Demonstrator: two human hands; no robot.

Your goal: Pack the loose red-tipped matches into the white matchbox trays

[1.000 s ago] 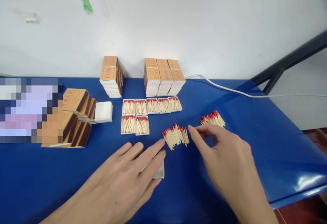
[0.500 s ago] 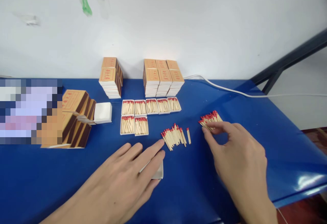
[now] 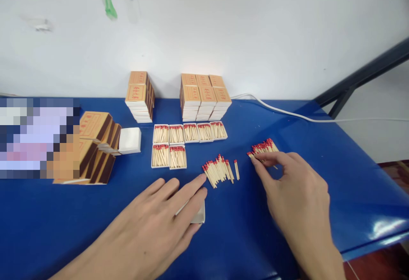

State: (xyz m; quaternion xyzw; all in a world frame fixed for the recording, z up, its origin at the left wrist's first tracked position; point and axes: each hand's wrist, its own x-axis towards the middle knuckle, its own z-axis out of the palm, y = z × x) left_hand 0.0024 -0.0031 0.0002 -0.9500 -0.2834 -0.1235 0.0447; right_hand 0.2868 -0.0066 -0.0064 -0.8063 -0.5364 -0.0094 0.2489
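Observation:
My left hand (image 3: 156,220) lies palm down with fingers stretched out over a small white matchbox tray (image 3: 200,214). The tray shows between its index finger and thumb; the rest is hidden under the hand. One fingertip touches the edge of a loose row of red-headed matches (image 3: 219,171). To the right, my right hand (image 3: 294,190) pinches thumb and index finger together on a match (image 3: 250,155), beside a second pile of matches (image 3: 265,146). How many matches are in the pinch I cannot tell. A pair of matches (image 3: 236,170) lies between both piles.
Several match-filled trays (image 3: 160,155) sit in two rows. Behind them stand two stacks of matchboxes (image 3: 206,97) (image 3: 137,96). More matchboxes (image 3: 96,127) and white trays (image 3: 130,139) are at the left, near a blurred area. A white cable (image 3: 287,112) crosses the blue table (image 3: 345,173).
My right hand has shifted slightly left, and a match in its fingertips now sticks out a little from the right pile. My left hand stays in place over the tray.

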